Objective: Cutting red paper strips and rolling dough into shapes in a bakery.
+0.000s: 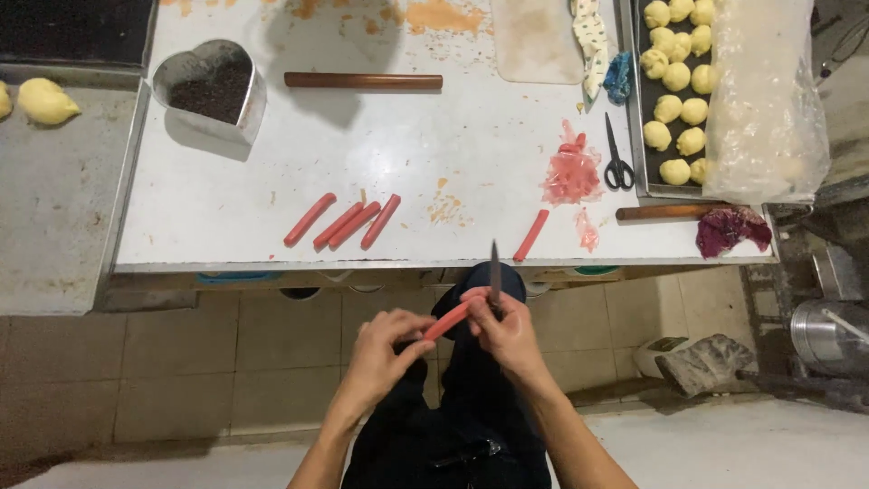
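Both hands, left (385, 341) and right (507, 330), grip a sausage (448, 319) below the table (272, 172)

Left hand (387, 344) pinching, right hand (509, 328) gripping, forearms converging

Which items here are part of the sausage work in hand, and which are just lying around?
In use:
- sausage held between left hand and right hand
- knife in the right hand
- peeled sausages on the table
- torn pink wrappers

Lying about:
- rolling pin
- scissors
- heart-shaped tin
- tray of dough balls
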